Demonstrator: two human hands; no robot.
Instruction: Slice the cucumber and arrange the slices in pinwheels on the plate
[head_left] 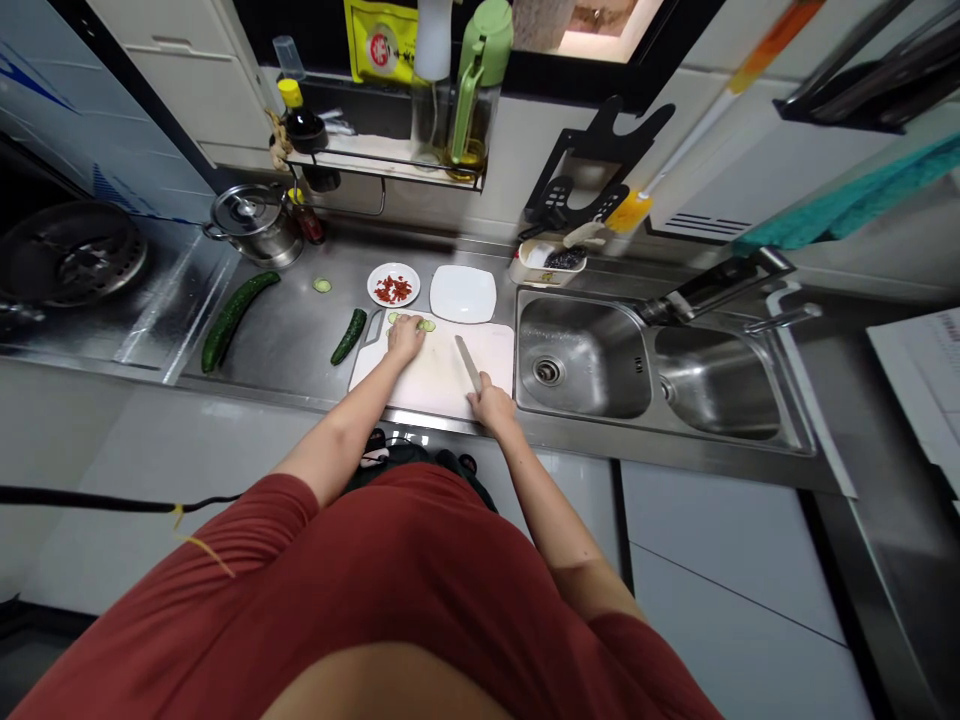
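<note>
A white cutting board (442, 385) lies on the steel counter. At its upper left, my left hand (406, 340) has its fingers closed over pale green cucumber slices (427, 325), partly hiding them. My right hand (493, 402) grips a kitchen knife (468, 362) by its handle over the right side of the board. The blade points up and to the left, apart from the slices. A short piece of cucumber (349, 337) lies just left of the board. Behind the board stand a small plate of chopped red pieces (394, 289) and a white square plate (463, 293).
A whole cucumber (234, 322) and a cut cucumber end (322, 286) lie farther left. A lidded steel pot (255, 222) stands behind them, near a frying pan (71, 255). On the right is a double sink (592, 350) with a faucet (712, 285). A bottle shelf (386, 165) hangs above.
</note>
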